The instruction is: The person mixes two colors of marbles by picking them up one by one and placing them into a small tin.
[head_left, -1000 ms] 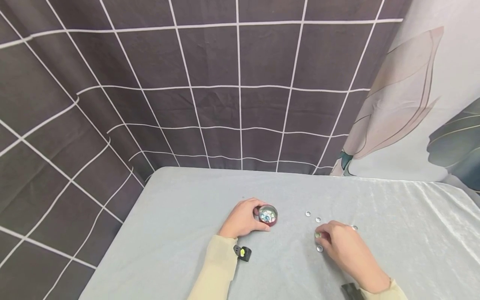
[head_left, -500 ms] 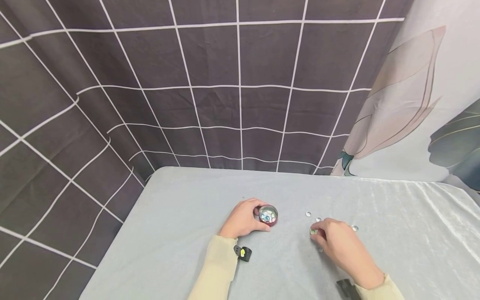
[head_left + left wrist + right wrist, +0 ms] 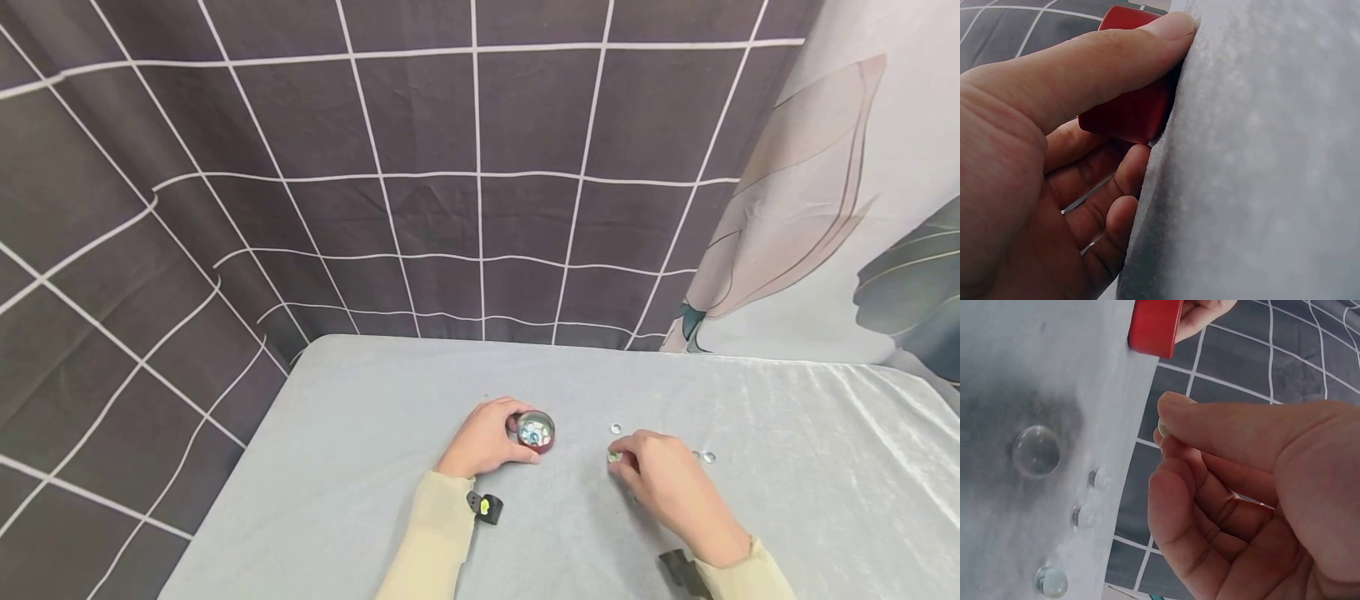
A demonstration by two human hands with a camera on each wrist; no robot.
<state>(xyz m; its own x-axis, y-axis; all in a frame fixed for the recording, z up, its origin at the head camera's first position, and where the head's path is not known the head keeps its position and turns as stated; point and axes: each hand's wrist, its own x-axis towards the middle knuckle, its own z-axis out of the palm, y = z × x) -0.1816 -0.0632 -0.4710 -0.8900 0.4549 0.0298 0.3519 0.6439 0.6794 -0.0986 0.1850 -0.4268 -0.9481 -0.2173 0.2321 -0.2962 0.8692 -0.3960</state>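
Observation:
My left hand [image 3: 487,437] holds a small red round container [image 3: 1125,115] from its left side, thumb on the near side and fingers at the far side. The container rests on the cloth, and several clear and coloured glass beads [image 3: 534,433] lie inside it. My right hand [image 3: 671,479] is to the right of it, over the table. Between thumb and fingertips it pinches a greenish glass bead [image 3: 614,457], mostly hidden by the thumb in the right wrist view. Loose clear glass beads lie below: a near one [image 3: 1036,452] and several others, including one farther back [image 3: 616,427].
A pale grey-blue cloth covers the table [image 3: 375,400]. Behind and to the left hangs a dark curtain [image 3: 420,208] with a white grid. A light curtain [image 3: 795,217] with a leaf print hangs at the right. Two beads lie right of the right hand, including this bead [image 3: 709,457].
My right hand has moved left and slightly away from the near edge with the pinched glass bead, toward the container. The left hand and container have stayed in place.

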